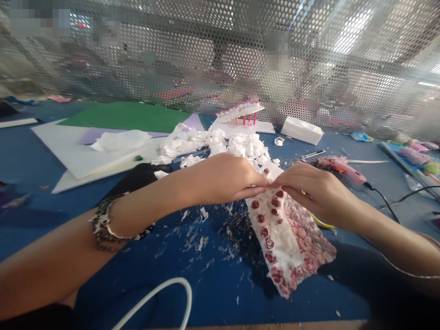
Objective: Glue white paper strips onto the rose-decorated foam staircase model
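A white craft piece (287, 238) slants across the blue table, with dark red paper rosettes along its left edge and a mass of pink ones on its right. Over its upper end, my left hand (233, 178) is closed, fingertips pressed together. My right hand (314, 190) pinches from the other side, and the two sets of fingertips almost meet. Whatever lies between them is hidden or too small to name. Just beyond my hands is a heap of crumpled white paper (244, 145).
A pink glue gun (347, 170) with a black cord lies at right, near a utility knife (312, 154). Behind stands a small model (244, 112) on red posts. Green sheet (130, 117) is at left. A white cable (185, 293) loops in front; perforated metal (206, 55) rises behind.
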Demonstrator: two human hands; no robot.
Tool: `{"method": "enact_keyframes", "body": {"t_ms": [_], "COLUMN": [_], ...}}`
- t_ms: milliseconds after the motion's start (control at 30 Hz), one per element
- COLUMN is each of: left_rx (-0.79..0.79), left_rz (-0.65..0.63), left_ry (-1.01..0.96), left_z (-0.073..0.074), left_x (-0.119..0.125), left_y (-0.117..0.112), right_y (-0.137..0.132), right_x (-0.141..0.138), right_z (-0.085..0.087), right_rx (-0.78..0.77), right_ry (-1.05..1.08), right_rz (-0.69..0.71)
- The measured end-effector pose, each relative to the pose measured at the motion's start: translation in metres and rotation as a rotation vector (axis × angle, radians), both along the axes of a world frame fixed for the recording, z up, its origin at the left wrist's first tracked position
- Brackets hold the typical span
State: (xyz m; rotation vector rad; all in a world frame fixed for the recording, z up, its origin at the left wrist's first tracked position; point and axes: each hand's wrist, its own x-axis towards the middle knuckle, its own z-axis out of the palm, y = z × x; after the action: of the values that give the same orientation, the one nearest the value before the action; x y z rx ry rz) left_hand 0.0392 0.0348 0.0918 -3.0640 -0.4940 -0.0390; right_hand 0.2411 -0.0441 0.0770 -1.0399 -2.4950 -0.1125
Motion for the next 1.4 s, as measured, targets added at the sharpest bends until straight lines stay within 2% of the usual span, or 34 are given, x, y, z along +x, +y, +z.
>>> {"method": "enact_keyframes", "body": {"t_ms": [233,400,633,833,1033,1167,1400], "left_rx": [0.059,0.09,0.126,0.078,0.057,0.013,0.144], "left_rz": [-0.007,0.007,-0.033,0.021,0.04,0.033,-0.011], "left_ry": [0.049,0.094,0.094,0.131,0.145,0.114,0.137], "left_z": [0.004,0.006,0.01,0.005,0.003,0.002,-0.001], "left_x": [-0.001,0.0,-0.002,0.001,0.001,-0.001,0.002], "left_y": [-0.003,-0.007,-0.015,-0.022,-0.024,-0.021,-0.028], "right_y": [0.001,0.002,-0.001,0.002,0.003,0.002,0.002], "right_x": [-0.002,-0.001,0.002,0.003,-0.001,-0.002,-0.002], "right_z": [-0.005,-0.008,0.0,-0.006,-0.009,-0.008,-0.013], "right_rx": [-0.067,-0.036,0.037,0.073,0.031,0.057,0.131], "right_ry": [-0.037,-0.096,0.101,-0.113,-0.154,-0.212,-0.266], "right_rz": [0.009,-0.015,-0.049,-0.107,-0.096,-0.098,-0.033]}}
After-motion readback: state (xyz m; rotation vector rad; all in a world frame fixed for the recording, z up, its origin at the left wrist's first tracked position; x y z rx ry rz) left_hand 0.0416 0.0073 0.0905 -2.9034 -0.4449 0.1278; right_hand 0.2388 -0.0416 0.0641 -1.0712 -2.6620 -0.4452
